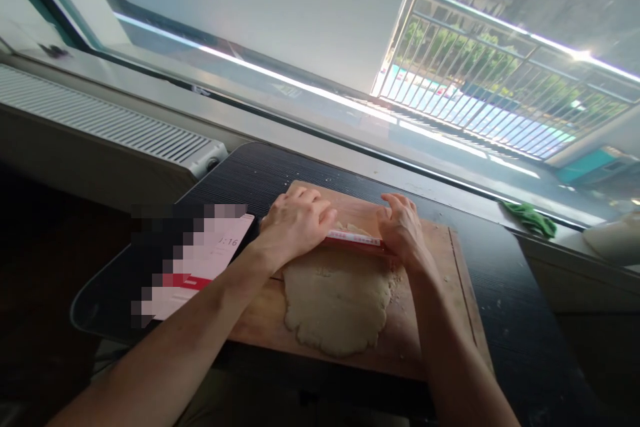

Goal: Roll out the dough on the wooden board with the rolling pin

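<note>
A flattened, rough-edged sheet of pale dough [340,300] lies on a wooden board [450,273]. Across its far end runs a slim tube with red and white printing [354,238]; its exact kind does not show. My left hand [300,213] is curled over the tube's left end, and my right hand [401,223] grips the right end. Both hands hide the ends of the tube. Small dough crumbs lie right of the sheet, and some paler dough shows just beyond the tube.
The board rests on a dark table [505,280]. Left of the board is a lit screen [227,243], partly pixelated. A white radiator [130,127] stands at the left under the window ledge. A green cloth [530,217] lies on the ledge at the right, with a railing [480,87] outside.
</note>
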`<state>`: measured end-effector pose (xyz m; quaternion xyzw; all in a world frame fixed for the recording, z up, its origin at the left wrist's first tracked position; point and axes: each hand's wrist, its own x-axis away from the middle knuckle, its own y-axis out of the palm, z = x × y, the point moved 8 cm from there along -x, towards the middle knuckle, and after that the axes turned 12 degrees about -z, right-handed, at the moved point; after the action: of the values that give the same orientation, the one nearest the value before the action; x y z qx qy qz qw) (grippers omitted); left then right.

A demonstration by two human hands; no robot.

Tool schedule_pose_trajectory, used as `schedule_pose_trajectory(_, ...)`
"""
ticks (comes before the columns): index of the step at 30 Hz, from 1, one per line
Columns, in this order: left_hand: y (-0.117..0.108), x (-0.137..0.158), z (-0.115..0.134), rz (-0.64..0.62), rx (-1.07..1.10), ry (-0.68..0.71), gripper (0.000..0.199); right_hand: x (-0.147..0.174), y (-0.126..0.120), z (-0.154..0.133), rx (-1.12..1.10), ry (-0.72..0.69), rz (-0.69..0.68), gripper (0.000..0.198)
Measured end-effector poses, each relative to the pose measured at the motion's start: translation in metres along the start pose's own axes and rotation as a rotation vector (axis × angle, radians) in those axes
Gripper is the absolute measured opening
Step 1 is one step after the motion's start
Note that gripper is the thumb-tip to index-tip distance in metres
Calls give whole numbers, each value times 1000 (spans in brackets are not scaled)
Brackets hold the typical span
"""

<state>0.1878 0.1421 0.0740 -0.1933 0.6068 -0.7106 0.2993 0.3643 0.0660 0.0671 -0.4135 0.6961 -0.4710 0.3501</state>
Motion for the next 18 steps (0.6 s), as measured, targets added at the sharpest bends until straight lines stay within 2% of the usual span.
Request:
schedule_pose_trajectory(3,-1,18,4,21,-11,12,37,29,-2,-7,12,-38,43,39)
schedule_pose_trajectory(7,-2,77,18,64,45,94,37,121,1,-32,72,-144,62,36)
schedule_pose_trajectory(10,2,87,32,35,39,147,36,172,3,-44,78,-199,82,40)
schedule_pose_trajectory(13,9,46,47,12,-2,136,36,179,1,-41,65,-168,92,41)
schedule_pose_trajectory(15,13,2,59,-3,-17,89,36,165,0,-32,32,-123,58,36)
schedule_pose_trajectory(18,23,-53,79,-101,-39,36,41,142,-4,-12,-26,-33,20,28)
